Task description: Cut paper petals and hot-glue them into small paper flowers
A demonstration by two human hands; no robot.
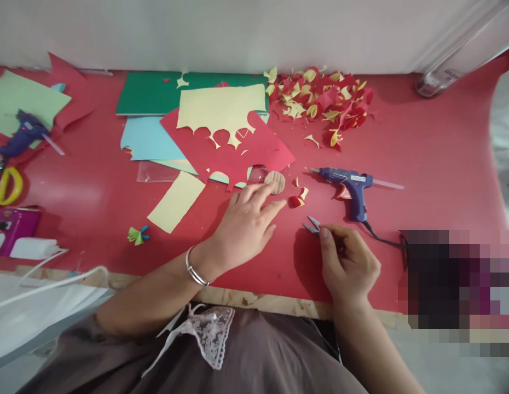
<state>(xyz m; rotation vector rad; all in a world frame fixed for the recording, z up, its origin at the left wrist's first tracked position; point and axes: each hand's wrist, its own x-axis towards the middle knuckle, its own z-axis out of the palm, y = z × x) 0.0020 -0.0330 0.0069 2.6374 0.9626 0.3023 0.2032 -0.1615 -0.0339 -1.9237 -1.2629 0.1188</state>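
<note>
My left hand (248,221), with a silver bangle at the wrist, lies over the table with its fingers stretched out. Its fingertips touch a round piece of corrugated cardboard (278,184). To the right, my right hand (348,262) is closed around a small pair of scissors (312,225). The slightly parted blades point left, and the handles are hidden in the hand. Small red and yellow paper scraps (298,200) lie just right of the disc. A blue glue gun (348,183) rests on its side beyond my right hand.
Red and yellow paper pieces (320,98) are heaped at the back. Cut cream paper (221,106) lies on red, blue and green sheets. A cream strip (176,202) and a green-blue paper flower (137,235) lie left. Another glue gun (22,134) and yellow-handled scissors (9,187) are farther left.
</note>
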